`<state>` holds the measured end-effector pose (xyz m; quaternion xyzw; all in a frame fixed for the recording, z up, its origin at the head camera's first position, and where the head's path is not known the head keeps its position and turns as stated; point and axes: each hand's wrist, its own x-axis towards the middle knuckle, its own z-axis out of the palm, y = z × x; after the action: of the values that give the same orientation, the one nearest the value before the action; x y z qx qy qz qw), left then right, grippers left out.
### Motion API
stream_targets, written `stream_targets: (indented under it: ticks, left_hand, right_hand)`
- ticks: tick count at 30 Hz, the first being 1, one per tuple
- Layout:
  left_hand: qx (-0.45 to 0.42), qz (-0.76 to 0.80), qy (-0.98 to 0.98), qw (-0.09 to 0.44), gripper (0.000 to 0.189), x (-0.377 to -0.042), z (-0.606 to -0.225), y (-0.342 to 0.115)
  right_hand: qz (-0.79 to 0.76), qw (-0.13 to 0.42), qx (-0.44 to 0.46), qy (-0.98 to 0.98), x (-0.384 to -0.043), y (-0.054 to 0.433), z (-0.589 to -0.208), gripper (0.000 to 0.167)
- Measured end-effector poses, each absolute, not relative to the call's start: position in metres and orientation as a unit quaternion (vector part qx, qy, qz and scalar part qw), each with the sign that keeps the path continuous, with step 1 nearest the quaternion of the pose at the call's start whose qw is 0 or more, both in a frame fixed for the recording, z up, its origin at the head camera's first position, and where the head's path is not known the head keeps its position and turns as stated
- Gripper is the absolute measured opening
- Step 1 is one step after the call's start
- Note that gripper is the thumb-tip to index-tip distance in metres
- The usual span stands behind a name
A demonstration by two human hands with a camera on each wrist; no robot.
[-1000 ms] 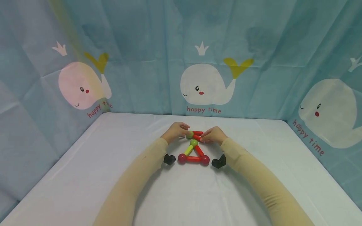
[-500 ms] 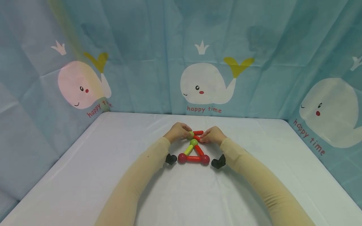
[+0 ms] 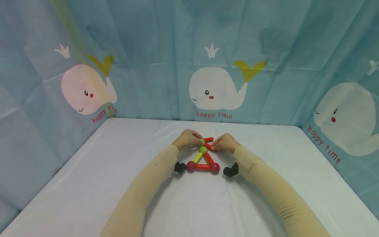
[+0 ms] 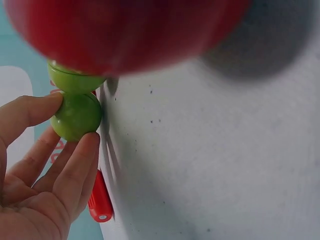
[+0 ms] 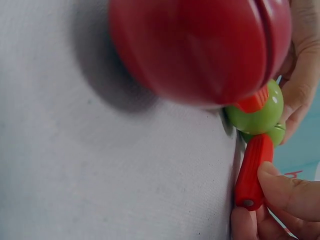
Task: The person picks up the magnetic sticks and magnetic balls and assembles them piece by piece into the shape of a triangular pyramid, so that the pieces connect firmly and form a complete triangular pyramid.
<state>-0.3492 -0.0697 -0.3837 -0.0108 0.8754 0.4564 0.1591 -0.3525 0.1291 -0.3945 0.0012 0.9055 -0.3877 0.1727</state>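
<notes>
My left hand point(image 3: 188, 138) pinches a green ball point(image 4: 77, 120) between thumb and fingertips. It sits right at the green ball point(image 3: 203, 150) that tops a triangle. My right hand point(image 3: 227, 142) grips a red rod point(image 5: 254, 170) between thumb and fingers; its inner end meets the green balls, and its free end shows a small metal tip. Another red rod point(image 3: 208, 139) lies just behind, extending right from the held ball. The triangle's base has a left red ball point(image 3: 191, 166) and a right red ball point(image 3: 214, 168), with a red rod point(image 3: 203, 167) between them.
A yellow-green rod point(image 3: 198, 158) and a red rod point(image 3: 208, 158) form the triangle's sides. Black wrist cameras point(image 3: 180, 168) hang close beside the base balls. The white table point(image 3: 189, 204) meets a blue whale-print curtain point(image 3: 148, 92) at the back and sides.
My left hand has shifted slightly right, bringing the held green ball closer to the triangle's top ball. The right hand and its red rod have moved slightly. The triangle's base stays in place.
</notes>
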Motion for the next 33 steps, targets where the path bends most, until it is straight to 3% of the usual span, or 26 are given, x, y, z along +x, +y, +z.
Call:
stream_targets:
  ticks: [26,33]
  left_hand:
    - [0.030,0.519,0.843,0.139,0.031,-0.350,-0.383,-0.081]
    - [-0.010,0.518,0.849,0.100,0.031,-0.350,-0.379,-0.095]
  right_hand:
    - [-0.407,0.160,-0.029,0.899,-0.346,0.132,-0.382,0.026]
    - [-0.408,0.142,-0.030,0.901,-0.343,0.145,-0.381,0.027]
